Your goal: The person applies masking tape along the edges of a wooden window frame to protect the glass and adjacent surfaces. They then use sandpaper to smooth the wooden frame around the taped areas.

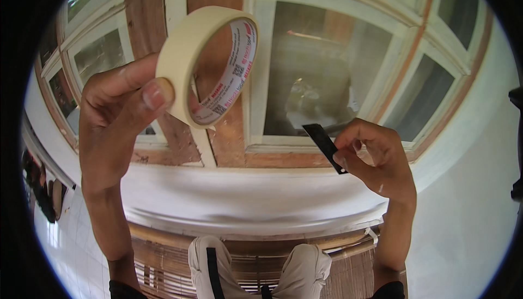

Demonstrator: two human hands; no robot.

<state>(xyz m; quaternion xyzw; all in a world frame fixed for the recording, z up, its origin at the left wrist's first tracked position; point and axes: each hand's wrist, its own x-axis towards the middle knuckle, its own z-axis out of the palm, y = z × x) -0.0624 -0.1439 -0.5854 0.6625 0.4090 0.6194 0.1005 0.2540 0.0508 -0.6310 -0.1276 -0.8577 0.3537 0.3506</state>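
A roll of cream masking tape (174, 55) is raised in my left hand (119, 112), gripped at its lower left edge between thumb and fingers, in front of the wooden window frame (219, 147). My right hand (375, 162) pinches a thin black flat strip (319, 140), perhaps a blade, tilted up toward the left, lower and to the right of the roll. Behind both hands are window panes (335, 52) set in white and bare-wood frames.
A white sill ledge (247, 188) runs below the windows. Under me is a bamboo bench (155, 255), with my knees (304, 266) at the lower edge. A white wall (466, 206) curves at right, and dark objects (44, 187) lie at far left on tiles.
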